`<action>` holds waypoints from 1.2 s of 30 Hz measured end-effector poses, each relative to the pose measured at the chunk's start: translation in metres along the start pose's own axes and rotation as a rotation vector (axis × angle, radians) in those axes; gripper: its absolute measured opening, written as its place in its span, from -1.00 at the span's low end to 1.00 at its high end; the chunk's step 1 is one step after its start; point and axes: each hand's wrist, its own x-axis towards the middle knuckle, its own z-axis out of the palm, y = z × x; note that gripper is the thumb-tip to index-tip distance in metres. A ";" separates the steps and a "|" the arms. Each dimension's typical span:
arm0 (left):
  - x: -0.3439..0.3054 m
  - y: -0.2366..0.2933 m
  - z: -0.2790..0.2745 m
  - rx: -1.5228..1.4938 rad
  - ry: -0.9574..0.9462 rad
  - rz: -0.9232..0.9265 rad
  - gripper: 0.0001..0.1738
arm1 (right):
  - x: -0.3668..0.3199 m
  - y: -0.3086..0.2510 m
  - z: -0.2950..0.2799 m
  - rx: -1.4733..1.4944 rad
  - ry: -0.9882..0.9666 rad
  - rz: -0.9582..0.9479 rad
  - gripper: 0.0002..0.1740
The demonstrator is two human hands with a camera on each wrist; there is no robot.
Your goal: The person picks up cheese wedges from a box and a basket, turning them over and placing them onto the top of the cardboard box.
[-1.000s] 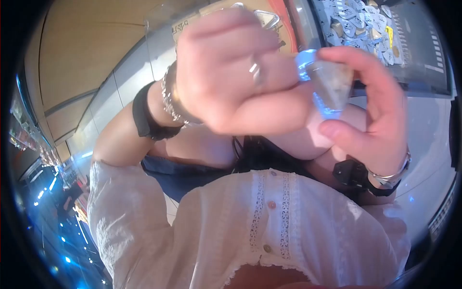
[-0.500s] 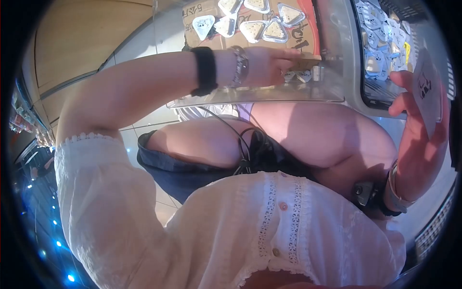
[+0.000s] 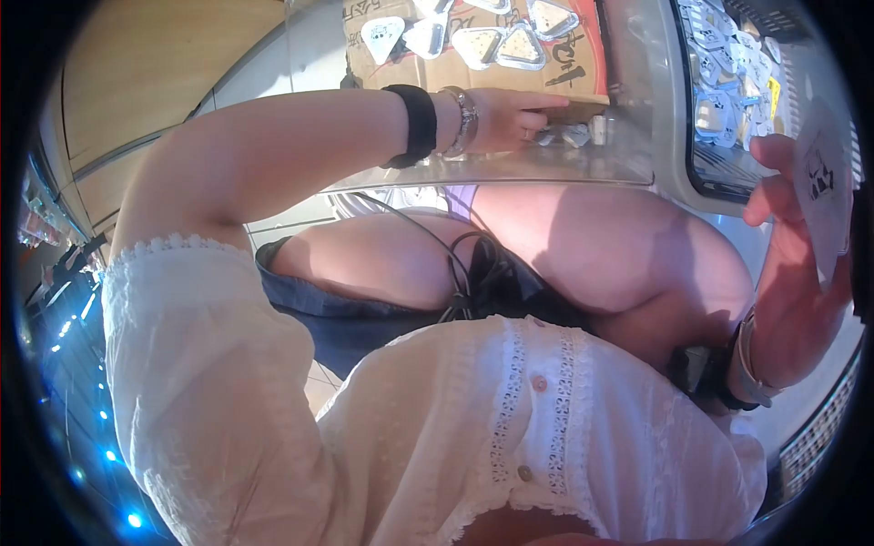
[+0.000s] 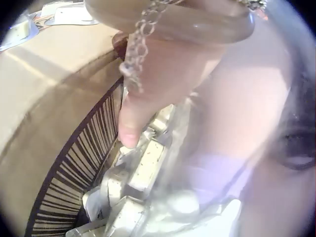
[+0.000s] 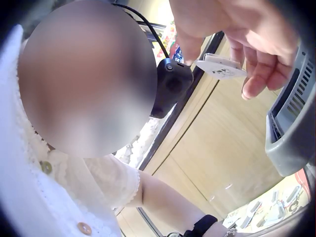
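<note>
My left hand (image 3: pixel 501 123) reaches down past the edge of a cardboard sheet (image 3: pixel 464 80) into a clear plastic bin (image 3: pixel 628 164). One finger lies straight along that edge, while the thumb (image 4: pixel 129 133) points down over speckled, pale blocks (image 4: pixel 148 165) in clear wrappings. At the far right, my right hand (image 3: pixel 787 250) holds a white triangular pack (image 3: pixel 824 182) upright, with a black print facing me. In the right wrist view that pack (image 5: pixel 220 68) sits between thumb and fingers.
Several triangular packs (image 3: pixel 521 52) lie on the cardboard. Right of the bin stands a grey crate (image 3: pixel 678 100) filled with similar packs (image 3: pixel 715 114). Wooden cabinet doors (image 3: pixel 182 64) are at the left, and my knees are close below the bin.
From in front of me, where both hands were together at a pack, my left hand has moved into the bin. My right hand has moved right, holding a pack.
</note>
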 end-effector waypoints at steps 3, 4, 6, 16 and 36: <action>0.000 0.001 -0.007 0.051 0.113 -0.073 -0.78 | 0.000 -0.003 0.002 -0.026 -0.049 -0.042 -0.13; 0.001 0.002 -0.010 0.033 -0.018 -0.052 -0.77 | -0.001 -0.006 0.007 -0.081 0.023 0.003 -0.04; 0.003 0.002 -0.013 0.015 -0.152 -0.031 -0.76 | -0.001 -0.007 0.007 -0.133 0.097 0.047 0.05; -0.007 -0.005 -0.006 -0.012 0.054 0.002 -0.88 | 0.000 -0.011 0.005 -0.262 0.008 0.003 -0.11; -0.057 -0.035 -0.055 -0.208 0.264 -0.673 -0.48 | 0.001 0.007 0.012 -0.028 0.131 -0.036 -0.07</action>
